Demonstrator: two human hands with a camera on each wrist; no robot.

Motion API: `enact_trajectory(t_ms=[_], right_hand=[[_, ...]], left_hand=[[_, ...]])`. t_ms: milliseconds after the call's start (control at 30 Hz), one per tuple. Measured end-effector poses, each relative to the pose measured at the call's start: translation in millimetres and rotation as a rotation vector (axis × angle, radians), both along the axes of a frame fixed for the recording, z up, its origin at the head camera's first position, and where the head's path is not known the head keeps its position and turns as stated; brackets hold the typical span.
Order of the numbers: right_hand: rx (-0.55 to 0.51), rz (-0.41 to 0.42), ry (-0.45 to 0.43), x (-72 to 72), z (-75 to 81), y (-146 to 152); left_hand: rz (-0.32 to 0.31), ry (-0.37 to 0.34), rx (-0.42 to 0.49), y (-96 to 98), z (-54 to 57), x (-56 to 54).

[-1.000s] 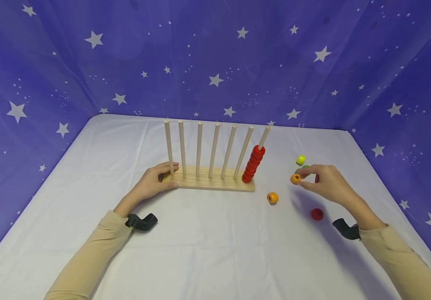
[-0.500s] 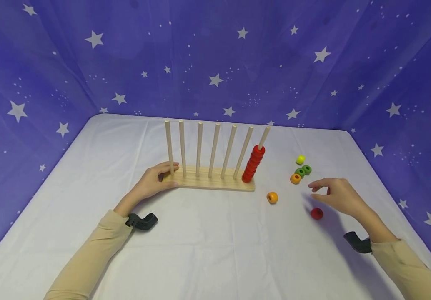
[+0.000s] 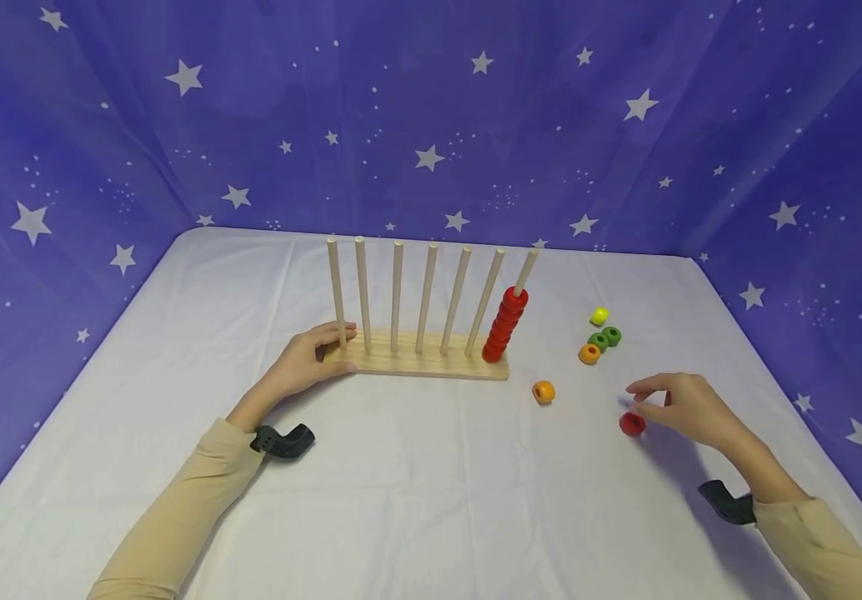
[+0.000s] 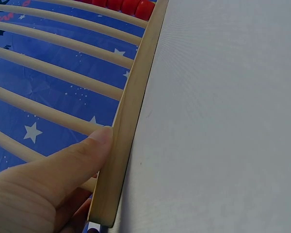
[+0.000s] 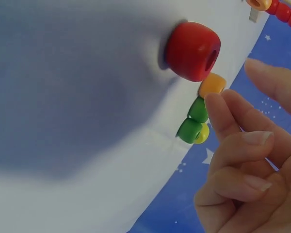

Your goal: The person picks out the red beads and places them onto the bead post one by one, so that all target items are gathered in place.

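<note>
A wooden peg rack (image 3: 431,364) with several upright pegs stands on the table. Its rightmost peg carries a stack of red beads (image 3: 504,325). My left hand (image 3: 307,360) grips the rack's left end, and in the left wrist view the thumb (image 4: 99,145) lies along the base. At the right, my right hand (image 3: 682,406) hovers with thumb and fingers apart, holding nothing. A loose red bead (image 3: 632,424) lies on the cloth right by its fingertips; in the right wrist view this red bead (image 5: 191,51) shows its hole, with a gap to the fingers.
One orange bead (image 3: 543,392) lies right of the rack's front corner. Farther back, another orange bead (image 3: 589,354) sits beside two green beads (image 3: 611,336), with a yellow bead (image 3: 599,316) behind them. A starry blue curtain (image 3: 431,117) rises behind the white-covered table (image 3: 401,517).
My right hand has moved from the orange bead by the green ones toward the front, reaching the loose red bead. The orange bead stays on the cloth. My left hand keeps its place.
</note>
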State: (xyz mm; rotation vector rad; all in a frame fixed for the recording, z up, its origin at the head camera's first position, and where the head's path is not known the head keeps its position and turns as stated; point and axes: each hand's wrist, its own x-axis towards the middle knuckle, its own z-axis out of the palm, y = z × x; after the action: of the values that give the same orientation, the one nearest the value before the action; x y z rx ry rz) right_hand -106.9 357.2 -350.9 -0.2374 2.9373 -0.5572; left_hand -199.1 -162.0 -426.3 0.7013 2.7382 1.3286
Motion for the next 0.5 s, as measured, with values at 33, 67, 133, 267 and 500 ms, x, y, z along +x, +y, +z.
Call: enact_trajectory(t_ms=[33, 67, 133, 267, 500], right_hand=[[0.0, -0.003, -0.005, 1.3, -0.7, 0.7], [-0.002, -0.009, -0.013, 2.9, -1.4, 1.1], [-0.003, -0.023, -0.029, 6.1, -3.1, 2.2], [-0.008, -0.037, -0.05, 10.8, -8.5, 3.2], [-0.014, -0.054, -0.061, 13.8, -16.4, 1.1]], left_hand=[[0.0, -0.001, 0.001, 0.0, -0.1, 0.1], [-0.001, -0.004, 0.002, 0.0, 0.0, 0.3], [-0.003, -0.003, 0.0, -0.1, -0.1, 0.4], [-0.002, 0.008, -0.002, -0.8, -0.3, -0.3], [0.001, 0.004, -0.003, -0.7, -2.5, -1.4]])
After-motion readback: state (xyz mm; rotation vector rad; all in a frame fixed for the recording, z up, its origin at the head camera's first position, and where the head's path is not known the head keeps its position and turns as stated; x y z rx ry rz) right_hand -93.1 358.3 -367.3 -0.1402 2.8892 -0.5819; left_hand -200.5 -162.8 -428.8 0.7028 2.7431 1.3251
